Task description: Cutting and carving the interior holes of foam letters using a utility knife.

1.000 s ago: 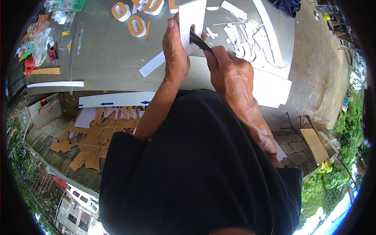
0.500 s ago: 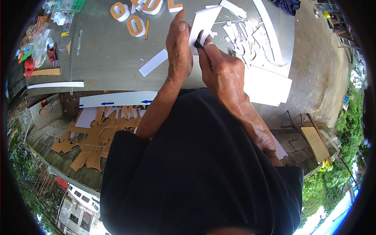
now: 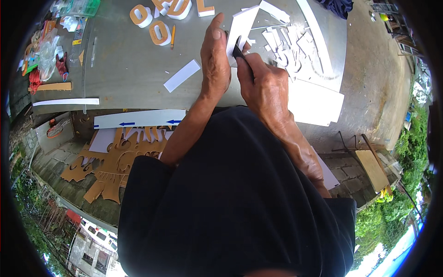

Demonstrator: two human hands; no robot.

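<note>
My right hand (image 3: 265, 83) is closed around a slim black cutter (image 3: 239, 52), which looks like a craft knife. Its tip meets a white foam board piece (image 3: 243, 23) at a dark slot-like opening. Along the left edge of that piece my left hand (image 3: 216, 60) grips it, thumb pointing up and most fingers hidden behind. A fingertip shows at the piece's right side; I cannot tell whose hand it belongs to. Beside my left hand lies a loose white strip (image 3: 182, 75). White offcuts (image 3: 288, 44) are heaped right of the piece.
Brown-faced white letters (image 3: 160, 33) and a yellow pencil (image 3: 173, 37) lie at the far side of the metal table (image 3: 134, 64). A long curved white strip (image 3: 317, 37) and a white sheet (image 3: 318, 101) are at right. Brown cut-out sheets (image 3: 110, 161) rest below the table edge.
Both hands and the foam board piece have shifted slightly right. The black cutter has swung to a steeper angle in my right hand and sits a little farther right.
</note>
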